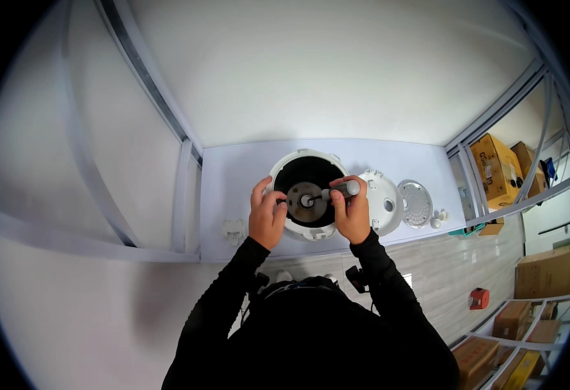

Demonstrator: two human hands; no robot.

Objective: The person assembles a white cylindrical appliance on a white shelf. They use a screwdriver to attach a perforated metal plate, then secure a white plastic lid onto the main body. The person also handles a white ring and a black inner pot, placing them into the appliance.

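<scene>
A white, round cooker body (304, 155) stands open on the white table, its dark inside showing a round metal heating plate (296, 211) at the bottom. My right hand (354, 211), at the body's right rim, is closed around a screwdriver (344, 190) with a grey handle. The screwdriver's shaft points left over the middle of the plate; whether its tip touches anything is too small to tell. At the left rim is my left hand (267, 216), thumb and finger bent together over the opening. A small dark thing seems to be between them, but I cannot make out what.
Right of the body lie a white lid (384, 218), a perforated metal disc (417, 205) and small white parts (437, 219). Another white plastic part (234, 231) lies at the table's left. Metal frame posts (187, 188) flank the table. Cardboard boxes (548, 273) and a red stool (479, 298) stand farther right.
</scene>
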